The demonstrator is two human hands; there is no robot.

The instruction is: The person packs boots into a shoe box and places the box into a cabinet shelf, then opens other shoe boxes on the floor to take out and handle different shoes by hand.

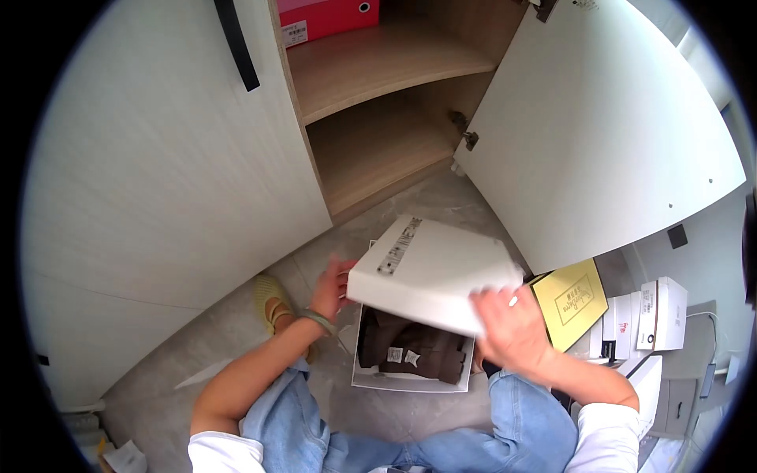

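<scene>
A white shoebox lid (441,272) with dark lettering is held tilted above an open shoebox (410,384) on the floor. My left hand (333,285), wearing a bangle, is at the lid's left edge, its fingers partly hidden. My right hand (511,327), with a ring and slightly blurred, grips the lid's near right corner. Dark brown footwear (414,351) with two white tags lies inside the box. The lid covers the far part of the box.
Ahead stands a cabinet with an open white door (607,134) and wooden shelves (386,75). A red box (335,24) sits on the upper shelf. To the right are a yellow box (572,303) and several white boxes (661,314). A yellow slipper (270,296) is on my left foot.
</scene>
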